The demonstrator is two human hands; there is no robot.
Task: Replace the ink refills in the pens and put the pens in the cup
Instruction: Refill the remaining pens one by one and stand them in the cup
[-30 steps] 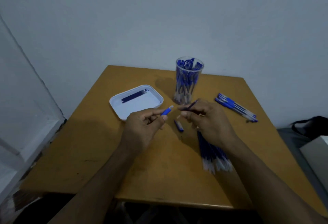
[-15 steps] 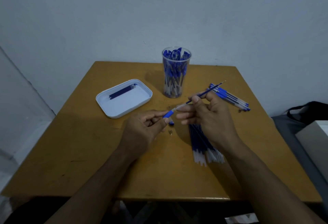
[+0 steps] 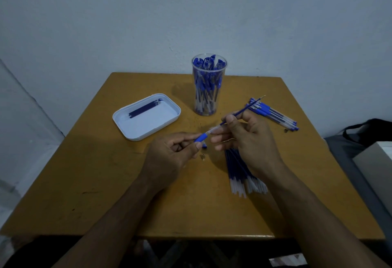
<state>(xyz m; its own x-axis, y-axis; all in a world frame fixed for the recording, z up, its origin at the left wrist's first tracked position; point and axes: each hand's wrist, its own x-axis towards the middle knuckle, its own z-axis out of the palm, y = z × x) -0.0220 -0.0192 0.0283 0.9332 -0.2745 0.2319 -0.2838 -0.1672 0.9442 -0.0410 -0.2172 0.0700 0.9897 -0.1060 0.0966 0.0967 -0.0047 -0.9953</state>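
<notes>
Above the bench (image 3: 127, 193), the left hand (image 3: 169, 155) pinches a pen barrel (image 3: 206, 135) while the right hand (image 3: 248, 140) pinches the refill (image 3: 244, 109) sticking from it.

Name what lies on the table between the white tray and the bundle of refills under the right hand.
In the head view, between the white tray and the refill bundle lie a small metal pen tip and a blue cap, below the left hand.
</notes>
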